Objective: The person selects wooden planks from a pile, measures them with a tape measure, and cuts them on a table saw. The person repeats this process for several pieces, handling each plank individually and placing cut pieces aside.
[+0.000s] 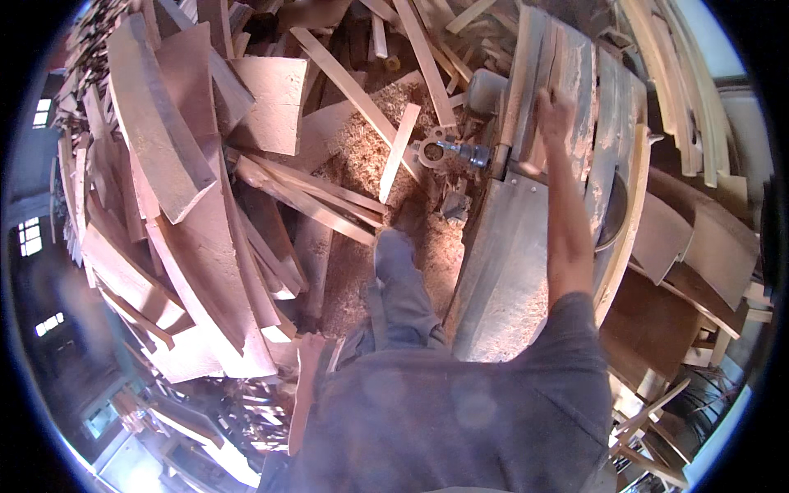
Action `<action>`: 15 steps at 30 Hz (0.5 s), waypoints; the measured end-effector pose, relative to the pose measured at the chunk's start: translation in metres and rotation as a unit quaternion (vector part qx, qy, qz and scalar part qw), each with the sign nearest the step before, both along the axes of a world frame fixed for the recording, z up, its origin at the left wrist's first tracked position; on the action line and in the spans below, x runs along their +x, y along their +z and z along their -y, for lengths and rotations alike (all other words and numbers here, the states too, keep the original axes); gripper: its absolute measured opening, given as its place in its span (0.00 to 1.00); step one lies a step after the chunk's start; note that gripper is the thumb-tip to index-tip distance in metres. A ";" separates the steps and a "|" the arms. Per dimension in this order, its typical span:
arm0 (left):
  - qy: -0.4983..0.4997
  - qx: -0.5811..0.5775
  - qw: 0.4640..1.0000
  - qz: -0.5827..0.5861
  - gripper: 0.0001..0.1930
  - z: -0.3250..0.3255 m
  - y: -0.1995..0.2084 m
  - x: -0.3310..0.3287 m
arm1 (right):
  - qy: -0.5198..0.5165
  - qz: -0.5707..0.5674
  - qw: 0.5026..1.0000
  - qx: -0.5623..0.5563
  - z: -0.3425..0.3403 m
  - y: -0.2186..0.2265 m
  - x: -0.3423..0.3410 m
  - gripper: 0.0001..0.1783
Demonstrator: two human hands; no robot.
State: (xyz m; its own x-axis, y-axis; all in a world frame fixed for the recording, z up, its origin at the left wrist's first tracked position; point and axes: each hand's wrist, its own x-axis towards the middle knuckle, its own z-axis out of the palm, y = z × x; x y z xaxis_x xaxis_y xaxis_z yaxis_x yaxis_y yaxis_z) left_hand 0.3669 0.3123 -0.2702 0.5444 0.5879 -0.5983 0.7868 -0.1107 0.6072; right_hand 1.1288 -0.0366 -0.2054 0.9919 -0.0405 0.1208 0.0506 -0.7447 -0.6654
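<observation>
My right arm reaches forward over a long metal machine bed that looks like a jointer table. My right hand is over the far part of the bed, where pale worn streaks run along the surface. Its fingers look curled closed, and whatever they may hold is hidden. A small pale piece lies by the wrist, too blurred to name. Beside the bed's left edge sticks out a round metal fitting on a shaft. My left hand does not show.
Curved wooden boards are heaped on the left, with loose strips ahead. Sawdust and shavings cover the floor around my foot. A long wooden strip edges the machine's right side, with more panels beyond.
</observation>
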 end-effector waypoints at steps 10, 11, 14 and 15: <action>0.024 -0.155 0.965 0.209 0.19 -0.007 0.115 0.207 | 0.085 -0.318 0.638 0.696 -0.096 0.083 -0.302 0.24; -0.064 -0.122 0.974 0.178 0.21 -0.007 0.147 0.229 | 0.090 -0.343 0.590 0.725 -0.110 0.088 -0.328 0.24; -0.096 -0.226 0.930 0.272 0.21 0.007 0.179 0.254 | 0.133 -0.400 0.522 0.741 -0.144 0.100 -0.395 0.25; -0.075 -0.269 0.906 0.317 0.22 0.012 0.192 0.253 | 0.153 -0.414 0.519 0.733 -0.154 0.104 -0.412 0.25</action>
